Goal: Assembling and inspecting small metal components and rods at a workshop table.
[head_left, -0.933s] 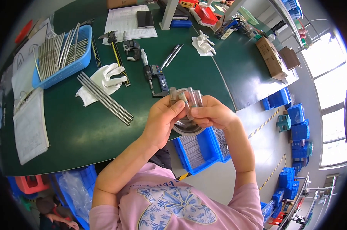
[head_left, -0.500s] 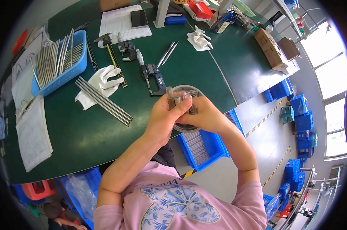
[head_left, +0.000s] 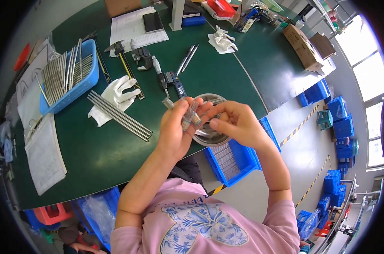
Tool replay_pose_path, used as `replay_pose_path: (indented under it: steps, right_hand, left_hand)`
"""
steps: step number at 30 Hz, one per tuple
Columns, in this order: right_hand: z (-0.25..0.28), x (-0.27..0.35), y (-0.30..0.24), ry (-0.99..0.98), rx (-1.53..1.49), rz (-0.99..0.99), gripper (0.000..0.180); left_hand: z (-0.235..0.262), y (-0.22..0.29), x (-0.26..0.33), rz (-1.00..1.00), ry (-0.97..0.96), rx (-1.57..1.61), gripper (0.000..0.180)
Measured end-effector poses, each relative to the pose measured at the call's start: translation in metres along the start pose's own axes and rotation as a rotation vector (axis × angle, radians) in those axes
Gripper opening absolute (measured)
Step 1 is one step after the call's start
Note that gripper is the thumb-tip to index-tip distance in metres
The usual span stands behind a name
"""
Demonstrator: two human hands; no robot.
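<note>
Near the middle of the frame, above a round metal bowl [head_left: 211, 137] at the green worktop's [head_left: 98, 156] edge, both hands meet. Left hand [head_left: 175, 131] has its grip closed around a small metal cylinder [head_left: 188, 117], held upright. Right hand [head_left: 236, 122] pinches at the same piece with fingertips [head_left: 213, 124]. White gloves [head_left: 117, 95] and steel rods [head_left: 120, 115] lie to the left.

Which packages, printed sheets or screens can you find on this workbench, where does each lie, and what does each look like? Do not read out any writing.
Cardboard box: far right bench edge, brown, rectangular.
Second cardboard box: far edge, brown, partly cut off.
Phone: dark screen, lying on a white printed sheet, far centre.
Digital caliper: small grey display, just beyond the left hand.
Printed form: near left, white, rectangular.
</note>
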State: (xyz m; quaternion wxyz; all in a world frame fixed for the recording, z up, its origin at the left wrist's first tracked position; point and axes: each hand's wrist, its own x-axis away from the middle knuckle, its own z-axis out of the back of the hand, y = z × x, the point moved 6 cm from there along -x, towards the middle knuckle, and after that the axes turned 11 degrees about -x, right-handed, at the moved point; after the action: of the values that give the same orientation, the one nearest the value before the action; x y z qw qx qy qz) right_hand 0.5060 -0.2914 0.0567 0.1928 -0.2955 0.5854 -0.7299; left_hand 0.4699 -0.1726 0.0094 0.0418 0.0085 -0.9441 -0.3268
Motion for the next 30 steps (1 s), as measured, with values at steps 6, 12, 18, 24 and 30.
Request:
replay_pose_path:
  steps: [6,12,18,24,30]
  right_hand:
    - [0.000,-0.018,-0.029,0.281,-0.004,0.206,0.019]
    - [-0.020,-0.007,0.005,-0.087,0.722,0.145,0.022]
    - [-0.009,-0.017,0.008,-0.135,0.540,0.202,0.020]
    - [0.010,-0.031,-0.026,0.050,-0.226,0.058,0.022]
    - [0.020,-0.030,-0.053,0.237,0.433,0.292,0.027]
  left_hand:
    - [0.008,0.001,-0.026,0.124,0.158,0.225,0.018]
    - [0.050,0.035,-0.004,-0.040,0.320,-0.087,0.030]
    - [0.041,0.030,0.004,0.027,0.227,-0.157,0.039]
    - [0.012,0.016,-0.004,0.119,0.081,-0.118,0.024]
    - [0.019,0.026,-0.002,0.142,0.041,0.026,0.021]
